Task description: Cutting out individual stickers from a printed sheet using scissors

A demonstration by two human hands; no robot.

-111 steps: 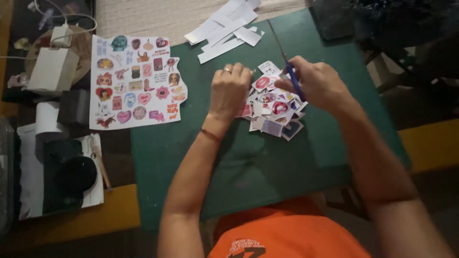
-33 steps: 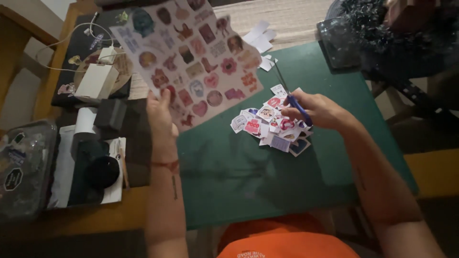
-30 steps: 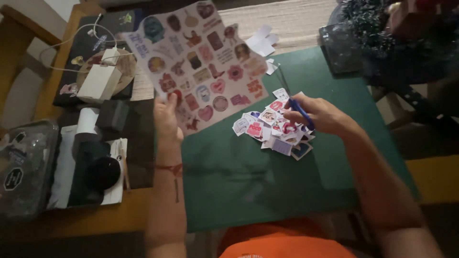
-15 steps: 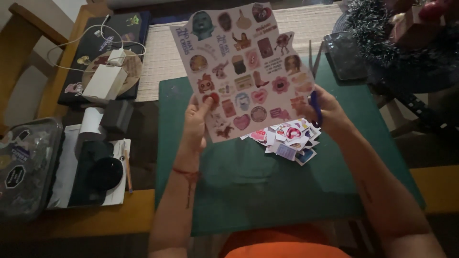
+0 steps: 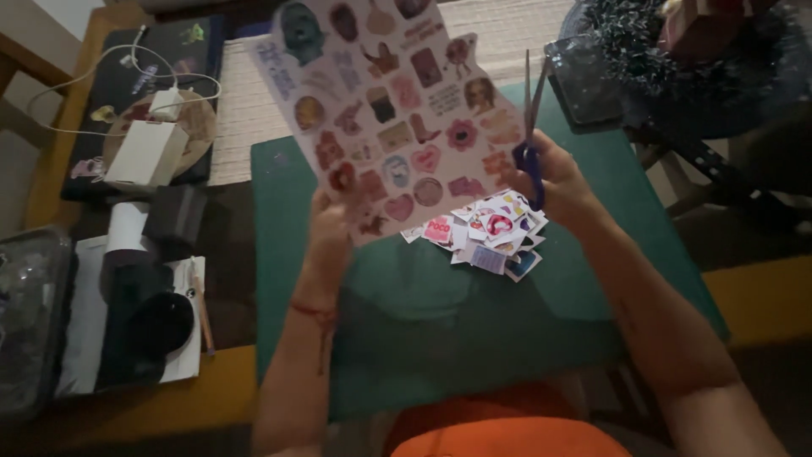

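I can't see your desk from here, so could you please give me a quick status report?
Left hand holds sticker sheet up over green mat. Right hand grips blue-handled scissors, blades at sheet's right edge. Cut stickers piled below; nothing blocking.

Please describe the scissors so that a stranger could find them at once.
Start at the green mat, then go up to the raised sticker sheet. At its right edge, the right hand holds the scissors: blue handles, thin blades pointing up.

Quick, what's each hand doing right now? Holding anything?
Left hand: closed on the lower edge of the sticker sheet, holding it up.
Right hand: gripping the blue-handled scissors, blades pointing up beside the sheet.
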